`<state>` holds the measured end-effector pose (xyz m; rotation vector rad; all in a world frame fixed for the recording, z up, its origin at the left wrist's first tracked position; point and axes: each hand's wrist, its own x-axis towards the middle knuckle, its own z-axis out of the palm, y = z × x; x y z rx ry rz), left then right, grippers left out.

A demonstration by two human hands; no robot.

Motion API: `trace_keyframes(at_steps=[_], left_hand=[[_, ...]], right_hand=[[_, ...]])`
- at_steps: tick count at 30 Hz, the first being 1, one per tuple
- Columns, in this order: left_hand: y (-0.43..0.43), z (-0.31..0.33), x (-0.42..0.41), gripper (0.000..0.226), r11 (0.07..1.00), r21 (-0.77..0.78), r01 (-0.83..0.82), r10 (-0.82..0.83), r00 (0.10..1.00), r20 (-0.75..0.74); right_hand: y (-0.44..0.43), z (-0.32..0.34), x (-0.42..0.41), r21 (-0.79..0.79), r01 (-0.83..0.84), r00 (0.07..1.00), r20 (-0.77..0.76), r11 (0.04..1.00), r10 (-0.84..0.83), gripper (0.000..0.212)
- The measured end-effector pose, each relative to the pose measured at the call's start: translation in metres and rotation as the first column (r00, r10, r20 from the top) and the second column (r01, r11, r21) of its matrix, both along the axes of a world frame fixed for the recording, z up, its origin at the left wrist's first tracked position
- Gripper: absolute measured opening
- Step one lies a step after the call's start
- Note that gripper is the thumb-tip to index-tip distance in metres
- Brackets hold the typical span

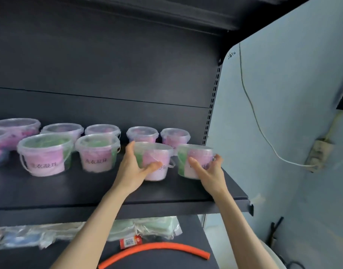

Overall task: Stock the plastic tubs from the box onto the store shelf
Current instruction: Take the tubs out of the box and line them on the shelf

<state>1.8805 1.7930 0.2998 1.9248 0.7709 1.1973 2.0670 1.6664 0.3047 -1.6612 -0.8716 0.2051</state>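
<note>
Two bare forearms are extended upward and forward to the dark store shelf (69, 191), one tub being held in each hand. The left hand (134, 169) is wrapped around a clear plastic tub (157, 162) with a pink and green label: the thumb is laid across the front of the label and the fingers are curled round the tub's left side up to the rim. That grip is closed on the tub, whose base is seen at, or just above, the shelf board; contact cannot be told because of blur. The right hand (207, 169) is closed on a second tub (194, 158) just beside the first, nearer the shelf's right end. Its thumb is pressed on the front label and its fingers are hooked round the right side. Both wrists are bent slightly back, palms turned inward toward each other.

Further along the shelf, to the left of the held pair, two more front tubs (46, 154) are stood, and a back row of tubs (142, 133) is lined against the shelf's rear panel. Below the shelf, an orange tube (157, 249) is laid on a lower board.
</note>
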Motion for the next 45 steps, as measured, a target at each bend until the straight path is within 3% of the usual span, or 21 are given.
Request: trace_keyframes(at_steps=[4,7,11,14,16,19,22,26,31,39,42,45], left_hand=[[0.01,-0.004,0.011,0.11,0.999,-0.041,0.016,-0.022,0.989,-0.145],[0.014,-0.004,0.012,0.108,0.999,-0.04,-0.012,0.004,0.98,-0.198],[0.006,-0.006,0.015,0.099,0.982,0.14,-0.128,0.155,0.968,-0.198],[0.004,-0.001,0.024,0.08,0.945,0.283,-0.163,0.22,0.958,-0.185],[0.004,0.004,0.03,0.068,0.932,0.302,-0.201,0.261,0.949,-0.175],[0.008,0.005,0.034,0.062,0.925,0.312,-0.218,0.282,0.943,-0.176],[0.013,-0.001,0.032,0.058,0.937,0.294,-0.186,0.241,0.957,-0.163],[0.014,-0.008,0.029,0.06,0.95,0.276,-0.146,0.197,0.966,-0.167],[0.012,-0.008,0.032,0.07,0.965,0.226,-0.131,0.179,0.962,-0.207],[-0.012,-0.009,0.007,0.081,0.967,0.218,-0.129,0.22,0.854,-0.472],[-0.028,-0.013,-0.015,0.059,0.944,0.294,-0.15,0.29,0.802,-0.522],[-0.051,-0.01,-0.037,0.032,0.915,0.375,-0.151,0.305,0.865,-0.398]], right_hand=[[0.016,0.002,0.031,-0.145,-0.106,0.991,0.063,0.984,0.116,0.075],[0.019,-0.004,0.039,-0.186,-0.096,0.99,0.083,0.978,0.113,0.081],[0.022,-0.006,0.036,-0.126,-0.047,0.964,0.253,0.991,0.078,0.119],[0.027,-0.001,0.036,-0.138,-0.052,0.906,0.41,0.989,0.105,0.098],[0.029,0.001,0.037,-0.165,0.034,0.882,0.468,0.986,0.048,0.085],[0.034,0.005,0.035,-0.174,0.159,0.864,0.501,0.972,-0.052,0.08],[0.036,0.003,0.033,-0.155,0.166,0.87,0.488,0.974,-0.07,0.078],[0.033,-0.005,0.036,-0.152,0.052,0.905,0.425,0.987,0.018,0.072],[0.033,-0.004,0.032,-0.182,0.082,0.886,0.464,0.98,0.012,0.073],[0.012,-0.002,0.023,-0.311,0.132,0.86,0.508,0.941,0.047,0.088],[-0.01,-0.005,0.004,-0.29,0.16,0.843,0.537,0.943,0.022,0.07],[-0.033,-0.006,-0.026,-0.226,0.167,0.829,0.559,0.96,-0.012,0.039]])
